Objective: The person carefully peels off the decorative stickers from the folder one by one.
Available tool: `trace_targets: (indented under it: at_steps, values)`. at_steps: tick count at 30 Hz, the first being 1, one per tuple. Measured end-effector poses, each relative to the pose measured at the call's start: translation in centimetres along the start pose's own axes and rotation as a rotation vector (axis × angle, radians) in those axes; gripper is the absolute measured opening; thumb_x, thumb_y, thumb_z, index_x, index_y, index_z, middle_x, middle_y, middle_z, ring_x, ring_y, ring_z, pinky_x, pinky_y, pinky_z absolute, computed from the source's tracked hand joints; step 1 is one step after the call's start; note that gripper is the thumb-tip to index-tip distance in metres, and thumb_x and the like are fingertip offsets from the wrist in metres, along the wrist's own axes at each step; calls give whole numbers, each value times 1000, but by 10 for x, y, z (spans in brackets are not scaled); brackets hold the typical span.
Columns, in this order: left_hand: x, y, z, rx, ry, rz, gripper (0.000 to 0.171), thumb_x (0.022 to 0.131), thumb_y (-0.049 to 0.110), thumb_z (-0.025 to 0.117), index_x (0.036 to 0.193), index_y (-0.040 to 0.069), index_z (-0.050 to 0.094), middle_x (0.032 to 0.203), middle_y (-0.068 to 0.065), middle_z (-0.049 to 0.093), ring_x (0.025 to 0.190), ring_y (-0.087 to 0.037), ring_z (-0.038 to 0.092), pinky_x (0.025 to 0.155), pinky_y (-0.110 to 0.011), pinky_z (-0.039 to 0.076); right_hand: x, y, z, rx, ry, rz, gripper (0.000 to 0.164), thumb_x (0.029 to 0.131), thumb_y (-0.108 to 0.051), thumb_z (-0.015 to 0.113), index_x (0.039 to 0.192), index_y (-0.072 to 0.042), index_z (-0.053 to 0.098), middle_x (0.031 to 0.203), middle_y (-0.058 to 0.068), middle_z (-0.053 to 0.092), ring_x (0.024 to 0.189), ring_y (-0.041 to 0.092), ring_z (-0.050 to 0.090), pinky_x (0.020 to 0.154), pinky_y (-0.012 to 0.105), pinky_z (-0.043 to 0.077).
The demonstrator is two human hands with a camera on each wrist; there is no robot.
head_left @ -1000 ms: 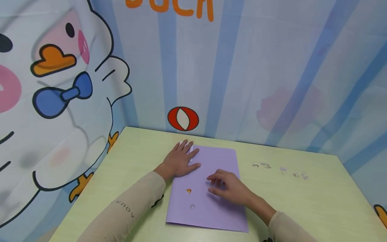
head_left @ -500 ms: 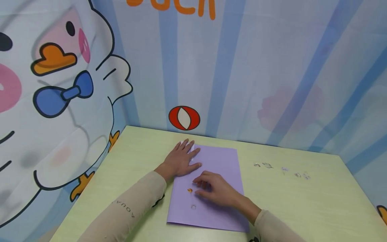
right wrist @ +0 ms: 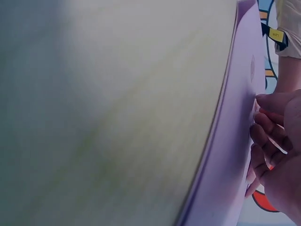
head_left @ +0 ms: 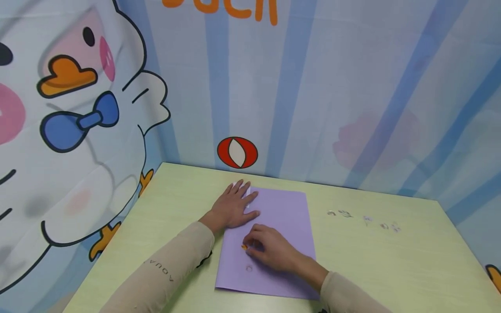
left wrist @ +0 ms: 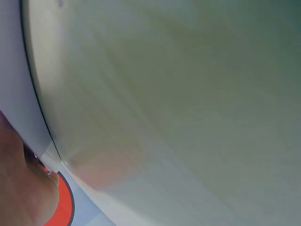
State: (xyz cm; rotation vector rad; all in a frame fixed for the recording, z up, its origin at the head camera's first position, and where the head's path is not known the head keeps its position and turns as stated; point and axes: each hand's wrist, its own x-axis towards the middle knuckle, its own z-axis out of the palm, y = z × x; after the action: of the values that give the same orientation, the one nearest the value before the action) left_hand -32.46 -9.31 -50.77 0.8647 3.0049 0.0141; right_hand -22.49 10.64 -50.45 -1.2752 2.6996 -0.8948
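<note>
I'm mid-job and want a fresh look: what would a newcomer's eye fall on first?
Most likely the big white cartoon bird on the backdrop, at the head view's left. Next, the purple sheet on the pale table, with the left hand spread at its far left corner and the right hand curled at a small orange piece.

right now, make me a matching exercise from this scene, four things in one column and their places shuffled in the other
1. left hand
2. right hand
3. faint ring-shaped piece
4. row of small pieces

A. on the table, right of the purple sheet
B. spread over the sheet's left edge, at its far end
C. on the sheet, nearer the wearer than the orange piece
D. curled, fingertips at the orange piece

Pairs: 1-B, 2-D, 3-C, 4-A
</note>
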Motion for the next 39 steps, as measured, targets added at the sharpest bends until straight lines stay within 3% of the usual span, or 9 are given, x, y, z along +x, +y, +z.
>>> trace_targets:
  at_steps: [23,31,39]
  values:
    - [-1,0,1,10,15,-5,76,106,69,37,168,24,35,175,-13,22,162,-37,14,130,-55,13,4,0,2,6,-4,-8,9,96,-10,79,101,-16,74,97,-8,66,92,3,60,87,28,53]
    - [-2,1,1,-18,-1,-8,76,106,69,36,168,25,34,176,-12,21,163,-37,12,130,-55,12,0,0,2,62,42,-37,10,96,-10,79,99,-15,72,94,-8,63,86,3,59,79,23,53]
    - [0,-1,2,-32,9,-5,78,105,70,36,168,24,35,176,-12,21,163,-36,11,130,-54,11,-3,-1,-7,147,82,-5,13,95,-5,79,95,-16,72,89,-10,69,83,1,62,75,24,54]
